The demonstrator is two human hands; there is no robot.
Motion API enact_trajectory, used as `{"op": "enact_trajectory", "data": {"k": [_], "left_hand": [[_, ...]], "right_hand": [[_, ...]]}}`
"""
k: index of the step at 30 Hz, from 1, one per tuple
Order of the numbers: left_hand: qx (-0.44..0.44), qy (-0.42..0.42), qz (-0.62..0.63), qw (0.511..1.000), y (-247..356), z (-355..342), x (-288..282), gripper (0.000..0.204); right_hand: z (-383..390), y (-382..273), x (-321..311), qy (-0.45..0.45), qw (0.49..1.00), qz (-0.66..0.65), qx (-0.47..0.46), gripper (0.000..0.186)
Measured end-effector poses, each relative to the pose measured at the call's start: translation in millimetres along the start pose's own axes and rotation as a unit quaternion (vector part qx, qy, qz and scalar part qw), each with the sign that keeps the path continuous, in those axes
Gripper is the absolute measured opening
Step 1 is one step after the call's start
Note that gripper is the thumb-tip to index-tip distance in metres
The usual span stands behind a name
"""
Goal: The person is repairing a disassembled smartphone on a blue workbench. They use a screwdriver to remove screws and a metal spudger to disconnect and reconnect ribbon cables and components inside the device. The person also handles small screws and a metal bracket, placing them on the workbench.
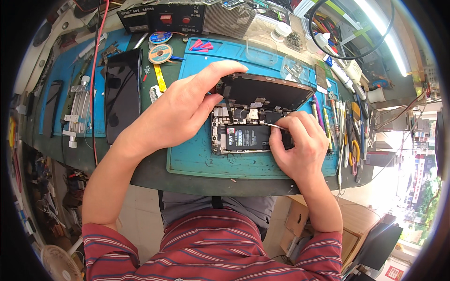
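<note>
An opened phone point(241, 136) lies on the teal silicone mat point(215, 166), its black battery and circuit parts exposed. The lifted screen point(265, 90) stands tilted behind the body, joined by flat cables. My left hand point(180, 105) grips the screen's left edge between fingers and thumb, the index finger along its top. My right hand point(300, 143) is closed on thin metal tweezers point(274, 125), whose tip reaches the connectors above the battery; whether it touches them I cannot tell. The fingers of my right hand hide part of the phone's right end.
A large black phone point(123, 93) and a metal clamp point(77, 112) lie left. Clear plastic containers point(260, 49), solder spools point(159, 54) and a power unit point(159, 18) sit behind the mat. Several pens, screwdrivers and pliers point(354, 140) lie along the right. A red cable point(96, 75) hangs at left.
</note>
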State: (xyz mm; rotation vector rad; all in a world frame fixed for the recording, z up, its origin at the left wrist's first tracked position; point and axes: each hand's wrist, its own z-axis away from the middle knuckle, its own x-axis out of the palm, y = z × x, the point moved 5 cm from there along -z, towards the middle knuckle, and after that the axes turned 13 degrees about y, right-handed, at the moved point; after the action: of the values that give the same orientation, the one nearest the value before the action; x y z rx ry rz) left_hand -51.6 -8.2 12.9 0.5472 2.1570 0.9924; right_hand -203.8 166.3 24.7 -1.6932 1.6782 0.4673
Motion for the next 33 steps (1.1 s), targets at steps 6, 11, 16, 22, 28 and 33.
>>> {"op": "enact_trajectory", "data": {"k": [6,11,16,22,28,33], "left_hand": [[-0.001,0.002,-0.003,1.000,-2,0,0,0.059],[-0.013,-0.007,-0.010,1.000,0,0,0,0.059],[-0.009,0.002,0.003,1.000,-2,0,0,0.059],[0.004,0.005,0.013,1.000,0,-1,0,0.059],[0.005,0.007,0.012,1.000,0,-1,0,0.058],[0.008,0.010,0.018,1.000,1,-1,0,0.058]], "right_hand": [[3,3,2,0.012,1.000,-0.018,0.009,0.016],[4,4,3,0.009,0.999,-0.024,0.023,0.016],[5,7,5,0.003,0.998,-0.043,0.055,0.016],[-2,-3,6,0.028,0.998,-0.043,-0.037,0.018],[-7,-11,17,0.014,0.996,-0.040,-0.075,0.018],[-8,-14,18,0.017,0.996,-0.029,-0.086,0.018]]}}
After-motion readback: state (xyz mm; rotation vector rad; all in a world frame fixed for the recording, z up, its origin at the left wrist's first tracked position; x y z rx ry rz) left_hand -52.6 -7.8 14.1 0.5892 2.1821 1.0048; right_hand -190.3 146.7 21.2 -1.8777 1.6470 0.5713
